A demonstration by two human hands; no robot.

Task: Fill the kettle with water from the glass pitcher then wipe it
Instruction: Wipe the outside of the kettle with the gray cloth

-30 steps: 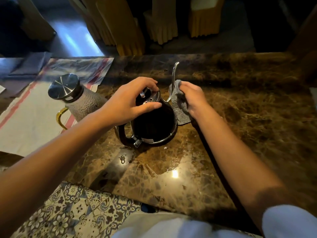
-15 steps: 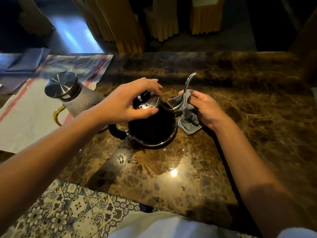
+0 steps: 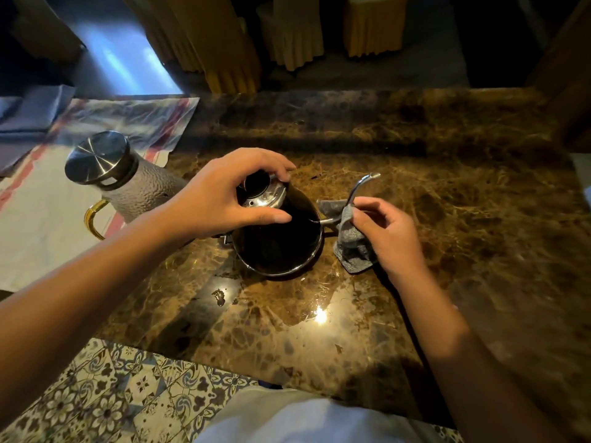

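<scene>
Pitcher first, at the left: the frosted glass pitcher with steel lid and gold handle (image 3: 128,190) stands capped on a striped cloth, so filling looks finished. The left hand (image 3: 220,196) curls its grip over the lid of the dark, shiny gooseneck kettle (image 3: 278,244), mid-counter (image 3: 447,219). The right hand (image 3: 387,235) pinches a grey cloth (image 3: 348,247) round the thin spout. Steadying the lid should help while drawing the cloth gently along the spout.

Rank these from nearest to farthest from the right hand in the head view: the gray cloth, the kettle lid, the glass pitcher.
1. gray cloth, held in the right hand.
2. kettle lid, to its left, under the left hand.
3. glass pitcher, far left, on the striped towel.
</scene>
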